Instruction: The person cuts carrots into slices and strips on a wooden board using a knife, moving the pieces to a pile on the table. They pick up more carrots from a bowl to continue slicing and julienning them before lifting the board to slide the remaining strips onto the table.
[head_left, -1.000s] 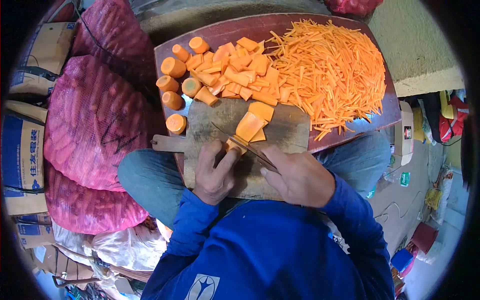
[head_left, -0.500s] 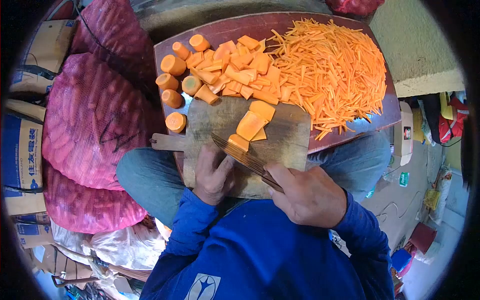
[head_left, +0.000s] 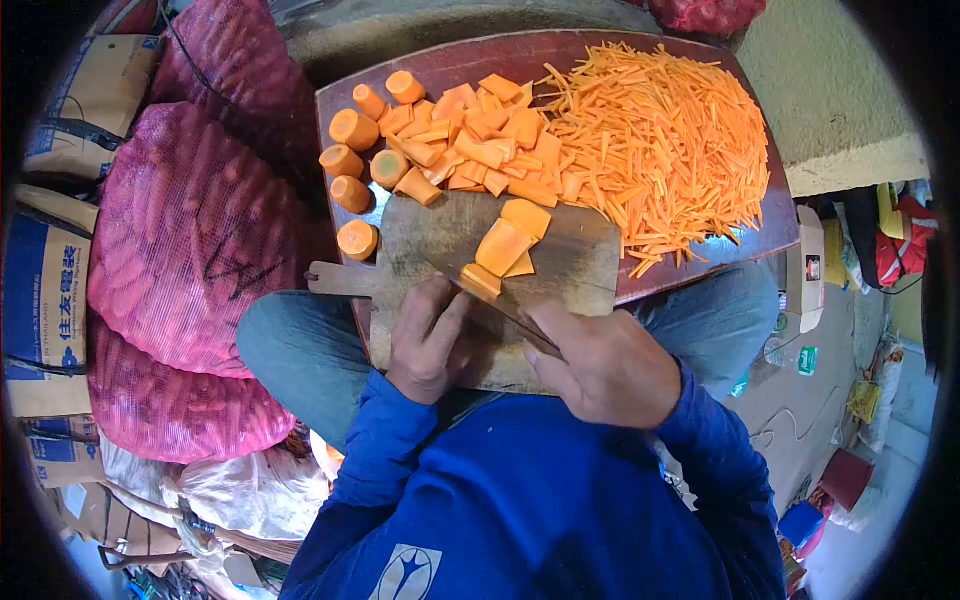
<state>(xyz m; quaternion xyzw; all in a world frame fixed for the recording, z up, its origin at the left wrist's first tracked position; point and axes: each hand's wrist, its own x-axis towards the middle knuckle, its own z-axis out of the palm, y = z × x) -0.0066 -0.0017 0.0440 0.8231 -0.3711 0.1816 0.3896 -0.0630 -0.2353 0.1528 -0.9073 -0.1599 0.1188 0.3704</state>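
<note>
My right hand [head_left: 610, 360] is wrapped round the handle of a knife [head_left: 510, 312], whose blade slants up and left over the wooden cutting board [head_left: 580, 250]. Beside the blade's left side, my left hand [head_left: 430, 335] rests on the board with bent fingers; whatever lies under them is hidden. Flat orange carrot slices [head_left: 504, 247] lie on the board just beyond the knife. Behind the board are a heap of carrot slices [head_left: 485, 140], several thick carrot chunks [head_left: 352, 130] at the left, and a large pile of thin carrot strips [head_left: 670, 150] at the right.
The board lies over the near edge of a dark red table [head_left: 440, 62], above my crossed legs. Full pink mesh sacks [head_left: 190, 240] and cardboard boxes [head_left: 45, 300] stand at the left. On the floor at the right are an open carton [head_left: 806, 270] and a dark red container [head_left: 845, 477].
The knife and my right hand have moved slightly left and up, and the blade has turned more edge-on. My left hand has shifted a little, its fingers now closer to the blade.
</note>
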